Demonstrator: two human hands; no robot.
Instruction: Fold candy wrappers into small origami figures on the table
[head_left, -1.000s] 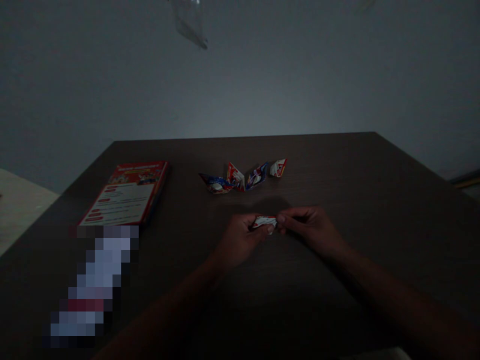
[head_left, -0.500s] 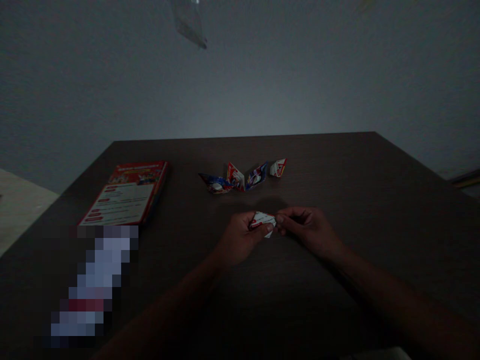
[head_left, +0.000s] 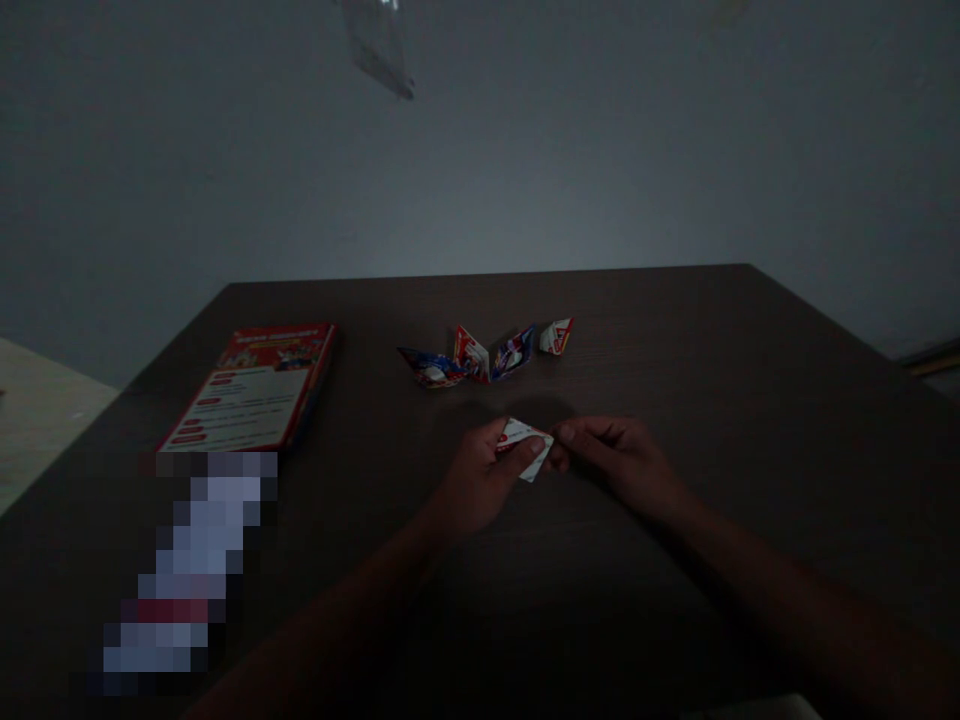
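You hold the small folded piece of white paper with red print (head_left: 531,473) between both hands, above the near middle of the dark brown wood-grain counter (head_left: 712,340). Your left hand (head_left: 476,485) grips it from the left, thumb pressed flat over its face and the other fingers behind, mostly hidden. Your right hand (head_left: 634,460) has its thumb and fingers pinched together at the paper's right-hand corner. The paper is tilted, one point facing down toward you.

Beyond your hands, four folded paper shapes stand in a loose row on the counter: a dark blue printed one (head_left: 433,369) at the left, a red and white one (head_left: 471,355) beside it, a blue and white one (head_left: 514,352) next, and a white one with red edging (head_left: 556,337) slightly apart at the right. Over to your left lies a flat red-bordered book or box with a white text panel (head_left: 240,400); just nearer to you is a pixelated pale strip (head_left: 206,540), too obscured to identify.
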